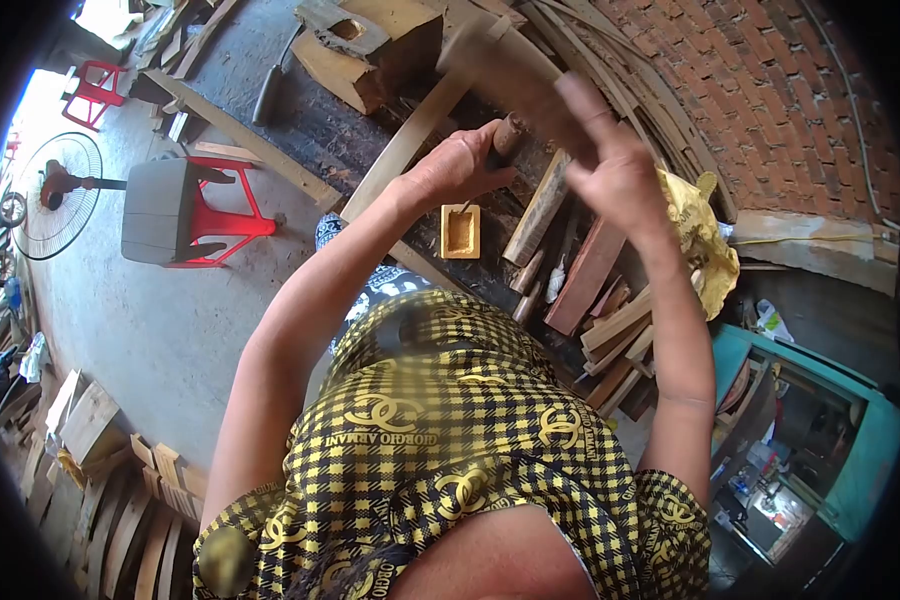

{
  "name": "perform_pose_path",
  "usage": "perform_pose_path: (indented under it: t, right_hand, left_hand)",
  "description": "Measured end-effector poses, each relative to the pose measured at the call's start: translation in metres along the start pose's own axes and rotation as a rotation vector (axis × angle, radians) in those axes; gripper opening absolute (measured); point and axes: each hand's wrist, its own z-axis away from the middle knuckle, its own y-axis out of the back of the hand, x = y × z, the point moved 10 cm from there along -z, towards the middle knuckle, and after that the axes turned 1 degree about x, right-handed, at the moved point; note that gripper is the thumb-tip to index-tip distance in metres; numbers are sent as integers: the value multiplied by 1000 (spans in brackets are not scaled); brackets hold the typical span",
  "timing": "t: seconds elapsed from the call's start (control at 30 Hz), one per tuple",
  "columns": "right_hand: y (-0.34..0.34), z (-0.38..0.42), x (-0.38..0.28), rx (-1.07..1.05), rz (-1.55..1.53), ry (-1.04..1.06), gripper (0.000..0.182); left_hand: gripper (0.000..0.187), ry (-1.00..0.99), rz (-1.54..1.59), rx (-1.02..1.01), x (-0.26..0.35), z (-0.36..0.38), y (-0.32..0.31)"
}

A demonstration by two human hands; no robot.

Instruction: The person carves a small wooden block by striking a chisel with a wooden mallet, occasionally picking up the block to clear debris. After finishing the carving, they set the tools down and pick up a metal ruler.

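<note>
My left hand point(455, 165) is closed round the wooden handle of a chisel point(510, 135). The thin blade reaches down to a small yellowish wooden block point(449, 236), which has a rectangular hollow cut in its top. My right hand point(620, 185) grips a wooden mallet point(505, 75), blurred by motion and raised above and beyond the chisel handle. The block rests on a dark work surface point(425, 215) in front of my body. My left fingers hide part of the chisel.
Wooden pieces point(590, 270) and a yellow sack point(705, 240) lie at the right, near a brick wall point(740, 90). A large notched wood block point(370, 55) stands ahead. On the left are a red stool point(235, 215) and a fan point(60, 190). A teal cabinet point(860, 460) is lower right.
</note>
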Motion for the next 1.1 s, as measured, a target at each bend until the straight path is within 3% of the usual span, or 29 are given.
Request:
perform_pose_path:
  t: [0.03, 0.17, 0.23, 0.3, 0.37, 0.43, 0.5, 0.63, 0.7, 0.8, 0.9, 0.97, 1.03, 1.1]
  right_hand:
    - [-9, 8, 14, -64, 91, -141, 100]
    - [6, 10, 12, 43, -1, -45, 99]
    - [23, 8, 4, 76, -3, -92, 97]
    - [52, 9, -5, 284, -127, -115, 85]
    - [55, 11, -8, 337, -178, -129, 82]
    - [45, 14, -18, 389, -124, 12, 83]
    - [-10, 25, -4, -45, 129, -115, 101]
    - [10, 17, -12, -1, 117, -11, 101]
    - [34, 12, -20, 176, -9, 46, 96]
    - [58, 8, -10, 313, -131, -113, 85]
    - [41, 8, 0, 304, -89, -87, 93]
    - [-6, 16, 8, -8, 133, -38, 96]
    - [-8, 21, 13, -41, 44, -137, 99]
    - [6, 20, 1, 10, 50, -69, 100]
  left_hand:
    - [34, -4, 0, 1, 1, 0, -1]
    - [34, 33, -12, 13, 0, 3, 3]
    - [34, 33, -37, -2, 2, 3, 3]
    - [34, 3, 3, 7, 6, 4, 3]
    - [35, 32, -1, -2, 2, 3, 0]
    - [36, 58, -13, -4, -6, 2, -1]
    - [45, -21, -82, 14, -10, 0, -4]
    - [49, -168, -49, 80, -1, 0, 3]
    - [33, 6, 34, 80, -10, 3, 6]
    - [34, 67, -3, 5, -7, 5, 2]
    - [39, 34, 19, 5, 0, 9, -3]
    - [41, 13, -4, -8, -4, 11, -10]
    - [44, -4, -27, -16, -2, 12, -10]
    - [48, -28, 11, -5, 0, 17, -11]
